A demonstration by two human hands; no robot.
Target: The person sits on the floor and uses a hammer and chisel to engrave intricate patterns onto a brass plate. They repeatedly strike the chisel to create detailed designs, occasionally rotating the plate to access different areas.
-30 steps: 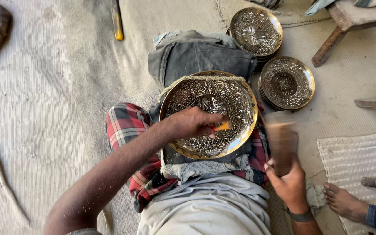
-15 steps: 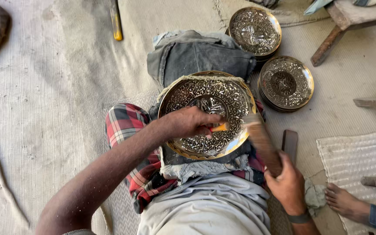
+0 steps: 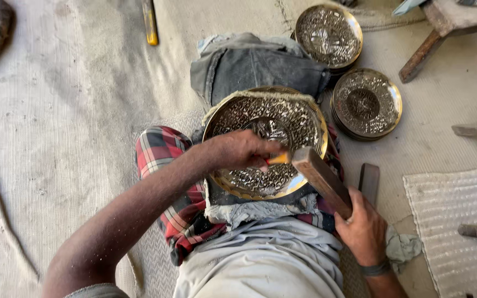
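Observation:
A round engraved brass plate (image 3: 282, 118) rests on my lap over grey cloth. My left hand (image 3: 238, 150) lies on the plate's middle and is closed around a small orange-handled chisel (image 3: 279, 159). My right hand (image 3: 364, 223) grips a wooden mallet (image 3: 321, 179) by its lower end. The mallet's top end touches the chisel's end over the plate.
Two more engraved plates (image 3: 328, 34) (image 3: 366, 103) lie on the floor beyond my lap, beside folded grey cloth (image 3: 249, 66). A dark wooden block (image 3: 369, 182) lies at my right. A ribbed mat (image 3: 459, 221) and a stool leg (image 3: 420, 55) are on the right. A yellow-handled tool (image 3: 150, 22) lies at the top.
My right hand has swung the mallet from raised beside my right knee down and left onto the chisel end. My left hand stays on the plate.

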